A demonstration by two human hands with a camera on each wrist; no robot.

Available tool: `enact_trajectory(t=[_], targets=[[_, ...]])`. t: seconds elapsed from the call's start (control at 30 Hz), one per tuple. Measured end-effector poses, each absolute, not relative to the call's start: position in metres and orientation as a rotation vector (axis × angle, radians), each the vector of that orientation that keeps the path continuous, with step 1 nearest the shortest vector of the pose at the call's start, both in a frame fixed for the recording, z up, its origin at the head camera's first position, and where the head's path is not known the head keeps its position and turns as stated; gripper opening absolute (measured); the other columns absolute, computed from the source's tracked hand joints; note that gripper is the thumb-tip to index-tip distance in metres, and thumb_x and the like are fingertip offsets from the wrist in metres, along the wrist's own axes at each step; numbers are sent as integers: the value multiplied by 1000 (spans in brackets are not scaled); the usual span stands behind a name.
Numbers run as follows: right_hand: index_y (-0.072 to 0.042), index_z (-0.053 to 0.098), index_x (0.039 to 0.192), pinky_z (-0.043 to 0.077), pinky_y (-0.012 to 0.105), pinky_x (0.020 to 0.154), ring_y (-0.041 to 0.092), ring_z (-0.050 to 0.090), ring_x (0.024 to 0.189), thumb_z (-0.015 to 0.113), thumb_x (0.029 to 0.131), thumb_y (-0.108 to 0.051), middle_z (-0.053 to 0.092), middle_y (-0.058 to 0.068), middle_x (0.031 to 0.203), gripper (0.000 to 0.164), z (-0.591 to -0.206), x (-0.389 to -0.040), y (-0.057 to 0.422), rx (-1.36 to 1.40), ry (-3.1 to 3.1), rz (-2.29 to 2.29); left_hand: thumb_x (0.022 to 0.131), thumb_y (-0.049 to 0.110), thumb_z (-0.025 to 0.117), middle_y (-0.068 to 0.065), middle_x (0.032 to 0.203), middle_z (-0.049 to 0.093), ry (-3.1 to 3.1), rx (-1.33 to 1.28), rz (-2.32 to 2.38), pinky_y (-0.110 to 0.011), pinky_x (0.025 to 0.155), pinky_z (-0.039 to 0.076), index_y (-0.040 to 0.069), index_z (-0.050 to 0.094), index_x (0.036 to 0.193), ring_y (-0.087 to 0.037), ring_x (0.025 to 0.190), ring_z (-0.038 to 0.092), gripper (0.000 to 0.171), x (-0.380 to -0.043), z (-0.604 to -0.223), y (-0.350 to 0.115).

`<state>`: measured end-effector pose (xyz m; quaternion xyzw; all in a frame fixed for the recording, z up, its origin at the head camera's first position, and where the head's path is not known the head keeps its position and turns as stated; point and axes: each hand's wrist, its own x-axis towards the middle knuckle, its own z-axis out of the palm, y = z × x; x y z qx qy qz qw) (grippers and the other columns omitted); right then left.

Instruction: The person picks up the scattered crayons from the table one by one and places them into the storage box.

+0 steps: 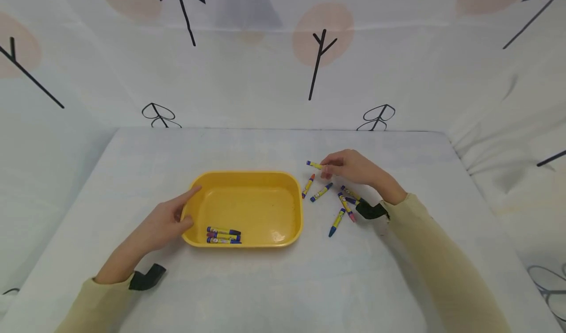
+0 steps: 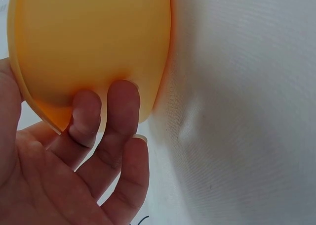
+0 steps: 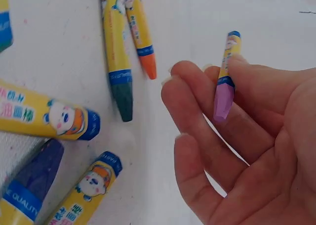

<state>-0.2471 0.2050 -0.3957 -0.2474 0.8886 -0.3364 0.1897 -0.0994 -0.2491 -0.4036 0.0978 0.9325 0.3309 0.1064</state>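
Note:
A yellow plastic tray [image 1: 247, 195] lies on the white-covered table, with three crayons [image 1: 223, 236] along its near left side. My left hand [image 1: 161, 225] grips the tray's left end, and the left wrist view shows its fingertips against the outer wall [image 2: 94, 42]. Right of the tray, my right hand [image 1: 351, 168] pinches a purple crayon [image 3: 226, 76] in a yellow wrapper between thumb and fingers, off the table. Below that hand lie several loose crayons, among them an orange one [image 1: 308, 185] and a dark green one [image 1: 321, 192].
More crayons lie near my right wrist, one with a pink tip [image 1: 347, 207] crossing others and a blue-tipped one [image 1: 337, 222] nearer me. A black strap [image 1: 371, 210] partly covers this cluster. A patterned cloth wall [image 1: 265, 77] stands behind the table's far edge.

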Motion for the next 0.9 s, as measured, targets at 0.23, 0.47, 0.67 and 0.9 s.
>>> enact_trajectory(t=[0.23,0.47,0.67,0.9], targets=[[2,63,126,50,48,93,30,66,101,54,102,-15,71,13,111,31,-383,-243,199,-606,2405,-1151,85,4,58,-17,124,54,2748,287,973,-28,64,43,6,35,154,-21,78,51,73,-100,-402,-249],[8,60,126,51,48,90,39,65,102,56,101,-14,70,19,111,34,-368,-233,187,-646,2281,-1308,85,4,59,-17,124,54,2733,290,985,-28,62,44,6,35,154,-21,76,51,73,-100,-403,-250],[-3,68,118,50,50,92,37,63,102,60,99,-17,71,8,108,25,-362,-223,168,-722,2321,-1234,85,5,60,-17,123,54,2727,288,994,-28,63,43,6,36,154,-21,77,51,73,-100,-403,-249],[-5,71,116,53,39,87,27,66,99,64,97,-15,73,1,102,23,-359,-212,135,-890,2269,-1210,86,5,60,-17,124,54,2735,291,1002,-28,65,44,7,36,154,-20,80,51,73,-99,-402,-248]])
